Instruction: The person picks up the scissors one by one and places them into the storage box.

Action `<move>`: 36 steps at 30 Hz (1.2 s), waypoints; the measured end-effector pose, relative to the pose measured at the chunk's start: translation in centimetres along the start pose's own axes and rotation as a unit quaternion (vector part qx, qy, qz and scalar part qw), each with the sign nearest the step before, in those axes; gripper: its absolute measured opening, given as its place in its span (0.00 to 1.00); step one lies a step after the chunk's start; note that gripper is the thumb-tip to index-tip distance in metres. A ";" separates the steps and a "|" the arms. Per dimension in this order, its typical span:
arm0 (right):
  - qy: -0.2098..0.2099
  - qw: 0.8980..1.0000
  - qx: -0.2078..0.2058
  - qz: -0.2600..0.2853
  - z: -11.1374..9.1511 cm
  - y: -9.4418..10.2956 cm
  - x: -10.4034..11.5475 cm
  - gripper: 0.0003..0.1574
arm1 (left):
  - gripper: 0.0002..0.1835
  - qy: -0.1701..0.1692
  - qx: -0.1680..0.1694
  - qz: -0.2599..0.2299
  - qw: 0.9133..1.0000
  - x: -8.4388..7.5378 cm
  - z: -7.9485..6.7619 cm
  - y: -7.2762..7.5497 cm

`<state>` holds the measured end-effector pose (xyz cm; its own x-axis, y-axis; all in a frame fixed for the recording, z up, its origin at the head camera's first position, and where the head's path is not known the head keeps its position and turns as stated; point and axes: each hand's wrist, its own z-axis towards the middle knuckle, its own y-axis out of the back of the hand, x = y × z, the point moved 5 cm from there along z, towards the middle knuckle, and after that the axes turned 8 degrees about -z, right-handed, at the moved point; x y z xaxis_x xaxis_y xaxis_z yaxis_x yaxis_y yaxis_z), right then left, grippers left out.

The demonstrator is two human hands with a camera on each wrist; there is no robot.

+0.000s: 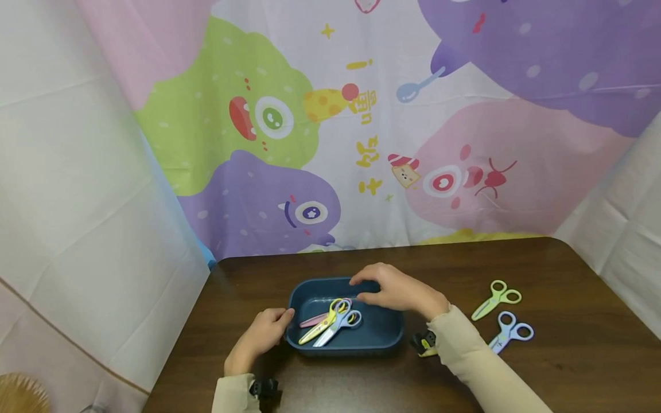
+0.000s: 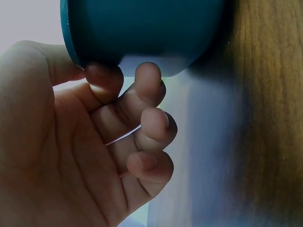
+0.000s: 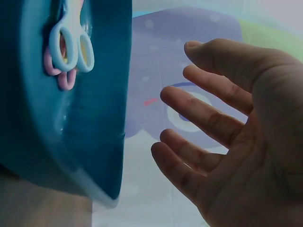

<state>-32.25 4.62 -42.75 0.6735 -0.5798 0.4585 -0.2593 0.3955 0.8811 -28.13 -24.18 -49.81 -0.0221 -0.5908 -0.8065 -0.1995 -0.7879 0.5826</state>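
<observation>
L hand point(image 1: 263, 330) grips the dark teal-blue, round-cornered rectangular tray point(image 1: 379, 330) by its L end: thumb at the rim, index fingertip vs the wall, other fingers loosely bent below. R hand point(image 1: 395, 289) is released, nothing in it: thumb & fingers apart, held over the tray's far R part, opp. the L grip; R wrist view shows a gap btwn fingertips & rim.

Inside the tray, just R of the L grip & near the R fingertips, 3 scissors lie in a pile: light-blue-handled scissors w/ pale blades point(image 1: 338, 322) on top, yellow scissors point(image 1: 316, 331) under, pink scissors point(image 1: 312, 321) lowest. Handles face away from the L grip.

Out past the R hand, approx. beside the R forearm: light-green scissors point(image 1: 497, 297), & nearer the person, periwinkle-blue scissors point(image 1: 508, 331), blades partly behind the beige R sleeve point(image 1: 480, 361). A yellow item point(image 1: 428, 353) shows by the R wrist, mostly hidden, can't tell what.

Dark brown wood-grain table point(image 1: 330, 381) under both hands; pale cartoon-monster cloth point(image 1: 382, 223) hangs beyond them.
</observation>
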 end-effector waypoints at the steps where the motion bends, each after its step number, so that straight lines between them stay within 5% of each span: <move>1: -0.001 1.000 -0.004 -0.005 -0.2 0.0 -0.1 0.23 | 0.22 0.000 0.001 -0.001 1.000 0.0 0.0 0.0; 36: -0.048 0.995 -0.077 -0.040 -6.5 -0.5 -2.4 0.55 | 0.21 -0.001 0.010 0.003 1.000 0.1 0.1 0.1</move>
<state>-29.24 10.43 -45.03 0.6165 -0.6762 0.4032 -0.0942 0.4451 0.8905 -28.23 -24.29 -49.88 -0.0254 -0.5950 -0.8033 -0.2179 -0.7810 0.5853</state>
